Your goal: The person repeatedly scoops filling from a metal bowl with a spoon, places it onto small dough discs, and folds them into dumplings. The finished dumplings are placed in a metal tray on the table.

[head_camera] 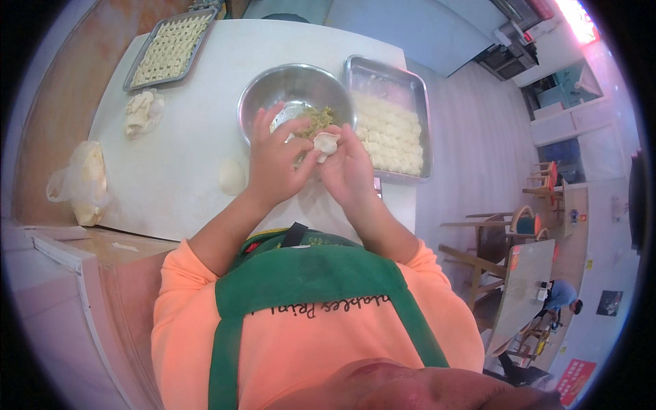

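A small dough wrapper [326,145], folded or cupped, rests in the fingers of my right hand [348,166], which is turned palm up. My left hand [277,161] pinches the wrapper's left edge between thumb and forefinger, its other fingers spread. Both hands are over the near rim of a steel mixing bowl [294,77]. Greenish filling [319,119] lies in the bowl, partly hidden behind my fingers. Beside my left wrist, pale round dough wrappers [232,176] lie on the white table [169,169]; whether they are stacked is unclear.
A steel tray [428,128] of folded dumplings [392,136] stands right of the bowl. Another tray [197,59] of dumplings sits at the far left. Bagged dough [141,114] and a larger plastic bag [89,184] lie left. A person [561,297] is beyond a dining table [523,292].
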Demonstrator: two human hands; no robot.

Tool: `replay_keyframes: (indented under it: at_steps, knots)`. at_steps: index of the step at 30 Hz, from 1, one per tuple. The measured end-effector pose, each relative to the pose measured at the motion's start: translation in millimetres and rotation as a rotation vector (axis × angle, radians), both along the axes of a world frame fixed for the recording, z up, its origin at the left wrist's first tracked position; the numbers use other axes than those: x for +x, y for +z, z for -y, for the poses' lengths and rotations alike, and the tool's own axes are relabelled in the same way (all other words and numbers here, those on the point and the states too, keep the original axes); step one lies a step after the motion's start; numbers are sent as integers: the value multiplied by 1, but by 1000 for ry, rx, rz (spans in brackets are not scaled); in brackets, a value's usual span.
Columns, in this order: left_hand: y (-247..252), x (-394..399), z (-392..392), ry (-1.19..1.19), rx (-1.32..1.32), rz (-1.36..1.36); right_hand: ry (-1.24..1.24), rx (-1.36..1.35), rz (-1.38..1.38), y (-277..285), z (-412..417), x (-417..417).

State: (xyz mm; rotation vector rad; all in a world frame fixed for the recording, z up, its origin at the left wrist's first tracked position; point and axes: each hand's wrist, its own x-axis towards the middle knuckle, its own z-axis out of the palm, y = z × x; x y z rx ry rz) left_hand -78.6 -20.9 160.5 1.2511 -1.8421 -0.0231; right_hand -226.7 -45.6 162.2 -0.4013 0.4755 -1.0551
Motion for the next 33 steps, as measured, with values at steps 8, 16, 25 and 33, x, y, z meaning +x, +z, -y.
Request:
replay_keyframes:
  at_steps: [8, 16, 25, 33]
  knots:
    - [-2, -4, -2, -93, 504, -854, -145, -639, -886, -1, -9, -4]
    - [1, -8, -23, -261, 554, -894, -295, -1202, -1235, 18, -12, -8]
    - [22, 0, -20, -366, 471, -496, -478, -1501, -1185, 6, -3, -19]
    - [31, -12, -29, -603, 755, -1058, -579, -1429, -1137, 6, -5, -18]
